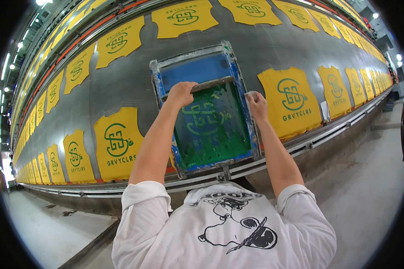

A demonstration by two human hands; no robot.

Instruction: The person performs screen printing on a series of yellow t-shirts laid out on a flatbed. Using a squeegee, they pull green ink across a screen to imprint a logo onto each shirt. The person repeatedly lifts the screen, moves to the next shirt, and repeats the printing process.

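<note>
In the head view, your left hand [182, 93] is clamped on a grey bar-shaped squeegee [213, 83], its grip near the bar's left end. The squeegee spans the inside of a blue, paint-smeared screen frame [191, 54], which lies between your two hands and runs on toward you below them. Your right hand [257, 105] is at the frame's right rail with its fingers curled in; you cannot tell from here whether they grip the rail or something small and pale there. Just nearer to you than your left hand, wet green ink [215, 150] covers the mesh, with a lighter emblem showing through it; beyond that hand the mesh is blue. Under the frame runs a long dark desk [125, 89]. Left of your left forearm lies a yellow shirt panel [101, 157] with a green emblem and lettering, and right of your right hand lies another yellow panel [271, 89] printed alike. A small white scrap [325, 110] sits farther right of that hand, and more printed yellow pieces [197, 10] line the desk beyond both hands. A metal rail [193, 183] follows the desk's near edge, closer to you than either hand.
</note>
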